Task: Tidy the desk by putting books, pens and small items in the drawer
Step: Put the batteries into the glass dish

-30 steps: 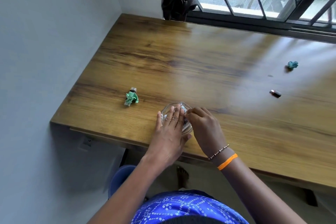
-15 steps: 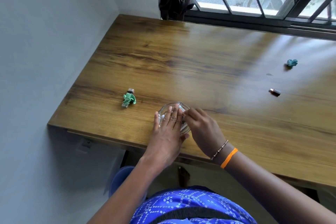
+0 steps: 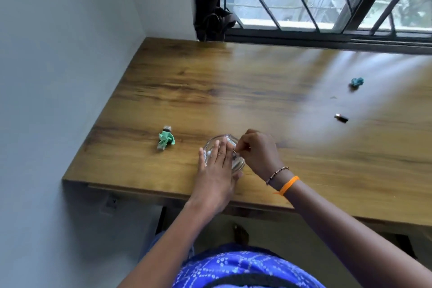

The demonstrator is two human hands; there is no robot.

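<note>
Standing close to the near edge of the table (image 3: pixel 233 82), a glass bowl (image 3: pixel 211 145) is covered by the left hand (image 3: pixel 216 170), fingers straight and flat across its rim. A thin, small item, too small to identify, is pinched at the rim by the curled fingers of the right hand (image 3: pixel 258 149). A push toward the edge could tip the smooth bowl off. A green clip (image 3: pixel 166 140), a blue clip (image 3: pixel 357 82) and a small dark stick (image 3: pixel 341 118) lie well apart on the table; no drawer is in view

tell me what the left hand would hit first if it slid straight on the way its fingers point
Probably the far rim of the glass bowl that the left hand lies flat over; beyond it the desk looks bare up to the window.
</note>
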